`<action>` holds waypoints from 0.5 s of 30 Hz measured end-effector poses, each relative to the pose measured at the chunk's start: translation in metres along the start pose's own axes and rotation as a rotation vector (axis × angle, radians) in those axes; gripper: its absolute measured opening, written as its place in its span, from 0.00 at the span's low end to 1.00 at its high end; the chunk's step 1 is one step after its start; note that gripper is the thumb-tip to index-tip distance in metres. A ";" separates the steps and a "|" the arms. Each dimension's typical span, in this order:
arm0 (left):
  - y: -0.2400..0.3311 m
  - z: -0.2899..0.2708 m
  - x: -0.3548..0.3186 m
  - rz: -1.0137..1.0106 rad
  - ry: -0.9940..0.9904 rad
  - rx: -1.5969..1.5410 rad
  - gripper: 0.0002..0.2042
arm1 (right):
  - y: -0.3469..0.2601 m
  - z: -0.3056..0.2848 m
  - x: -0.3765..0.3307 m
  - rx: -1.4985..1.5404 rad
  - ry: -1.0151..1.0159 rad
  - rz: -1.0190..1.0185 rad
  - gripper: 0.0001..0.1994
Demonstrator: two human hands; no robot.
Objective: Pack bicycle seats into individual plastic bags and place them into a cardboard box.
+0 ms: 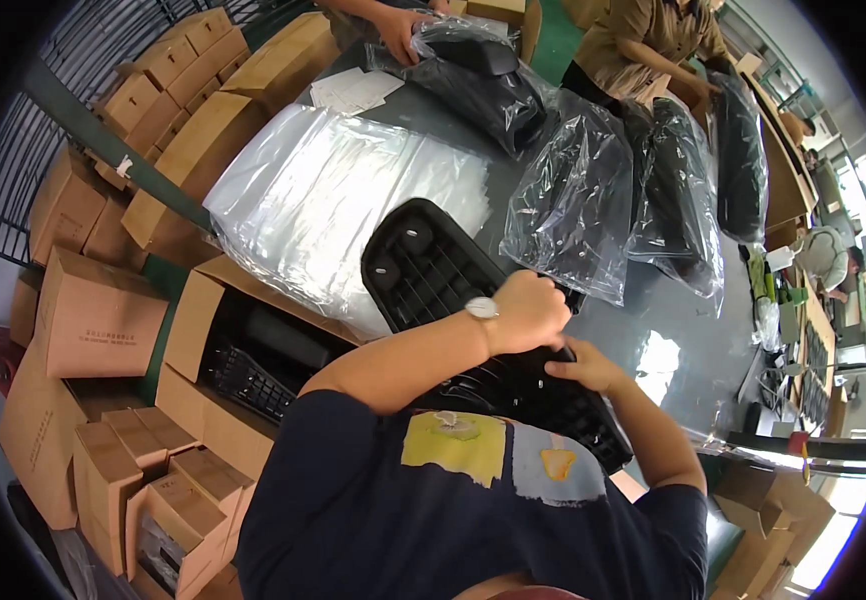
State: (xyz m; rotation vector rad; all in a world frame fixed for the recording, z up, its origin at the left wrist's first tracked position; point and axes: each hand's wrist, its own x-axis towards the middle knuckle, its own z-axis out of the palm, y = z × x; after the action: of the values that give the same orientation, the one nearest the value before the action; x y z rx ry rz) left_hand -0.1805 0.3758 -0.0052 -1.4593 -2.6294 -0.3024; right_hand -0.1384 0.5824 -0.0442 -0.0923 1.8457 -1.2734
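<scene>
Near the middle of the grey table (673, 330), across the lap: a black ribbed plastic panel (423, 270), far end resting by the stack of clear plastic bags (323, 190). Left hand (528, 312) fisted shut on its upper edge; right hand (583, 367) curled around the nearer rim. Judged stiff, fairly light, awkwardly long; best gripped by rim and ribs. Bagged panels (573, 200) beyond.

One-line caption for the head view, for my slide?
Left hand and right hand grip a black ribbed plastic panel over a grey table, beside bagged black parts.
</scene>
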 end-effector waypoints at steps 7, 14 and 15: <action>-0.108 0.068 -0.114 -1.013 0.838 -0.722 0.08 | 0.088 -0.005 -0.045 0.557 0.181 0.023 0.27; -0.119 0.117 -0.091 -1.163 0.214 -0.406 0.16 | 0.108 0.005 -0.084 0.753 0.427 0.031 0.25; -0.121 0.120 -0.088 -1.157 0.217 -0.416 0.16 | 0.102 0.008 -0.088 0.749 0.438 0.032 0.25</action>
State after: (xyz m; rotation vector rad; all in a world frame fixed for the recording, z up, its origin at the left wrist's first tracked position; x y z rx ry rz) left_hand -0.2373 0.2687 -0.1539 0.2458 -2.9753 -1.0486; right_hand -0.0387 0.6690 -0.0726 0.6609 1.5711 -1.9894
